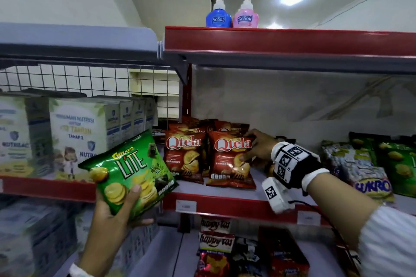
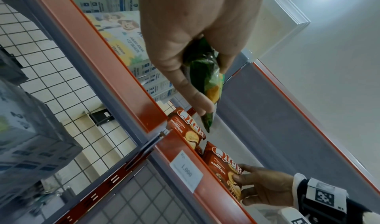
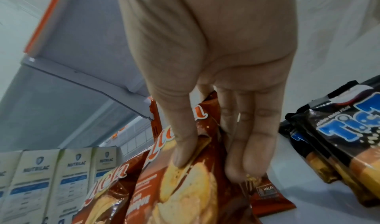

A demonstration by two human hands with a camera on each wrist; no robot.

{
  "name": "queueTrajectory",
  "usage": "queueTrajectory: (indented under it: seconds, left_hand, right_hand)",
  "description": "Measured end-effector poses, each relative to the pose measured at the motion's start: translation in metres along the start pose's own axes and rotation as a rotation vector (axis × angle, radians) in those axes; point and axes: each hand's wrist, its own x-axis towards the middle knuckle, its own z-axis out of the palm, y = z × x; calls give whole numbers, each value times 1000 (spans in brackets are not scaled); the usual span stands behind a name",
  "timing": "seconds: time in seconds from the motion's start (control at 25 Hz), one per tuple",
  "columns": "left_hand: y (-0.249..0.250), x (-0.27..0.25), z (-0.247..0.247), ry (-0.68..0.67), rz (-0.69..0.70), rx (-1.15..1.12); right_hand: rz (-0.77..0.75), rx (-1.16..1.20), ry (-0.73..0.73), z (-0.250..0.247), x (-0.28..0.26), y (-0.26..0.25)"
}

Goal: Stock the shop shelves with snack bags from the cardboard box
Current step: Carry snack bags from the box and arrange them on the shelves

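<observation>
My right hand (image 1: 256, 148) pinches the front red foil Qtela bag (image 1: 230, 159) on the grey shelf (image 1: 258, 186); my left hand (image 1: 112, 207) grips 1 green Chitato Lite bag (image 1: 128, 171); I square the row gently, avoiding crushed chips.

Green Lite bag (image 1: 129, 172), red-brown Qtela bags (image 1: 230, 159), red-edged shelf (image 1: 236, 206), blue and pink bottles (image 1: 231, 16)

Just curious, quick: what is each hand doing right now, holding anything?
Left hand: grips the green Chitato Lite bag.
Right hand: pinches the front right Qtela bag on the shelf.
</observation>
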Motion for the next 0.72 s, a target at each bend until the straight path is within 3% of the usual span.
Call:
queueTrajectory:
  seconds: [0.36,0.48,0.56,0.72]
  left_hand:
    - [-22,-1,13,-119,-54,-46]
    - [-30,-7,37,-150,-47,-63]
    - [-32,-15,59,-182,-38,-51]
    - [-37,-37,117,-224,-33,-7]
  right_hand:
    - [62,-149,99,6,-12,4]
    - [8,-185,86,-2,-29,8]
    - [-64,-233,153,-14,-46,15]
    - [-252,-130,236,-47,-88,40]
